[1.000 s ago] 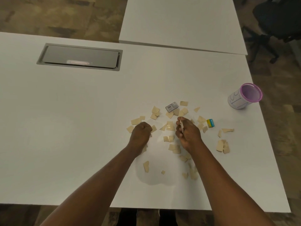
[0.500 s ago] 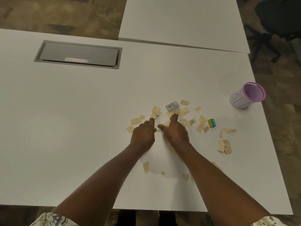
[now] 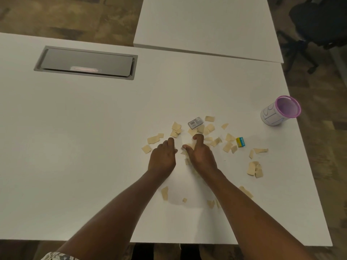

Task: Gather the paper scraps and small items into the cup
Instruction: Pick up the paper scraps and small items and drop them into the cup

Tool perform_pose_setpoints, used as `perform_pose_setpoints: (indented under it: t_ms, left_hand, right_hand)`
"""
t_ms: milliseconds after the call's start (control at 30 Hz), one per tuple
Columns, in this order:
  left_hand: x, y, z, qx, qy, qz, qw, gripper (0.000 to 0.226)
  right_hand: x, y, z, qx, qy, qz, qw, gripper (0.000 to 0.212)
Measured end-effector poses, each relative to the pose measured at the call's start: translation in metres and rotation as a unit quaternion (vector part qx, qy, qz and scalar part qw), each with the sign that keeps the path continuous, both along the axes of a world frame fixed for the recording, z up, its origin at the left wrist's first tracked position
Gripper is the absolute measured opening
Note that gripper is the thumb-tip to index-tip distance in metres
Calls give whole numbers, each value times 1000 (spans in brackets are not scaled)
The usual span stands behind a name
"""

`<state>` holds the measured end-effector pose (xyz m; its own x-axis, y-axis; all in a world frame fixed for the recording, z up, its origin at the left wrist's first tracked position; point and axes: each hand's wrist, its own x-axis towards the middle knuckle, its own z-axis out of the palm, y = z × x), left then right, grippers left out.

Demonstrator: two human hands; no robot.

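Observation:
Several tan paper scraps (image 3: pixel 228 146) lie scattered over the white table (image 3: pixel 93 147). Among them sit a small grey box (image 3: pixel 195 122) and a yellow-and-blue eraser (image 3: pixel 240 142). The white cup (image 3: pixel 270 117) with a purple rim stands upright near the table's right edge, well away from both hands. My left hand (image 3: pixel 162 156) rests knuckles-up among the scraps with its fingers curled under; anything inside it is hidden. My right hand (image 3: pixel 201 156) lies palm-down over scraps, with thumb and forefinger spread toward the left hand.
A grey cable hatch (image 3: pixel 86 62) is set into the table at the far left. A second white table (image 3: pixel 206 25) adjoins at the back. A black office chair (image 3: pixel 319 21) stands at the far right. More scraps lie near the front edge.
My right hand, which held a scrap upright a second ago, has turned palm-down onto the scraps. Both hands have closed in toward each other. The view has shifted slightly.

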<state>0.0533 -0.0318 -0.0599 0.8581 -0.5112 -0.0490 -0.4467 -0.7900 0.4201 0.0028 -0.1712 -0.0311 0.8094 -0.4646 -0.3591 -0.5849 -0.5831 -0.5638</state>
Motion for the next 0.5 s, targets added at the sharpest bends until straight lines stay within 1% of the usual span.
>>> perform_pose_setpoints:
  t_ms: [67, 133, 200, 267, 367, 500]
  left_hand:
    - [-2, 0, -4, -5, -19, 6, 1000, 11]
    - [-4, 0, -7, -10, -30, 11, 999, 8]
    - [-5, -1, -8, -9, -43, 13, 999, 8]
    - [-5, -2, -8, -7, -55, 9, 998, 8]
    - [-6, -2, -8, -2, -64, 7, 998, 9]
    - [-5, -1, -5, 22, -72, -4, 997, 9]
  right_hand:
    - [-2, -3, 0, -4, 29, 17, 999, 56]
    - [-3, -6, -1, -23, 50, 53, 997, 60]
    - [-5, -6, -3, -51, 45, 90, 994, 52]
    - [-6, -5, -6, -72, 32, 116, 990, 38]
    - [-5, -2, -10, -88, 27, 119, 989, 24]
    - [-5, 0, -16, -115, 31, 108, 987, 16]
